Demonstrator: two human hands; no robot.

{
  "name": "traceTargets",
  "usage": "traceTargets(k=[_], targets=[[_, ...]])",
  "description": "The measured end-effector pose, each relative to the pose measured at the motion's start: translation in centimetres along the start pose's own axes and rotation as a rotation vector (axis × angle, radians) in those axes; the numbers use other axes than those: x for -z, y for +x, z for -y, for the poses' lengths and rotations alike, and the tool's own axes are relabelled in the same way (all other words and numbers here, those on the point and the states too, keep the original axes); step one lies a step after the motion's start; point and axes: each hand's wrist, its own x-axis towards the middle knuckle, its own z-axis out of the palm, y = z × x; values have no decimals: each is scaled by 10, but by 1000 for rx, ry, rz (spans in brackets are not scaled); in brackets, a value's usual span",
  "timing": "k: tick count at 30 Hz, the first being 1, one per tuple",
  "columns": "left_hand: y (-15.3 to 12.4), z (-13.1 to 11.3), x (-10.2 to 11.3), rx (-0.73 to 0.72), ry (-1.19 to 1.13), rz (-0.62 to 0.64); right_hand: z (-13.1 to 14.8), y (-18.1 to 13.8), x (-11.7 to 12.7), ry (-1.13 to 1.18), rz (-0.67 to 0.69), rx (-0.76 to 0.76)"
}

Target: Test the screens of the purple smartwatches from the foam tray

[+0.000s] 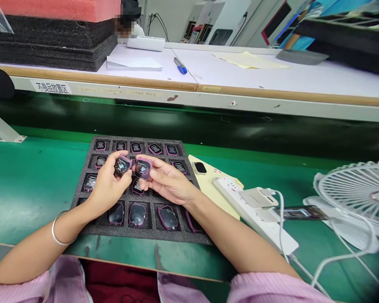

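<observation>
My left hand (109,185) pinches a smartwatch (122,166) in a purple case, its dark screen lit with a small blue-white graphic. In my right hand (166,179) a second purple-cased smartwatch (142,169) is held by its edges, showing a similar lit screen. The two watches are side by side, close together. Beneath both hands lies a dark grey foam tray (131,234) whose square pockets hold several more purple-cased watches. Those in the back rows show white text, while a front-row watch (137,214) has a dark screen. My hands hide some middle pockets.
Right of the tray, a silver-edged watch (200,168) lies on yellow paper (205,185). Beside it are a white power strip (259,216) with plugs and cables, a phone (303,212) and a white fan (360,189). Foam stacks (50,42) and a blue pen (180,66) rest on the shelf.
</observation>
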Motion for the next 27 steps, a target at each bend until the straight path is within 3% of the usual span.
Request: traceTargets(k=[27], targets=[[-1, 3, 1, -108, 29, 12, 0, -1, -1, 39, 53, 44]])
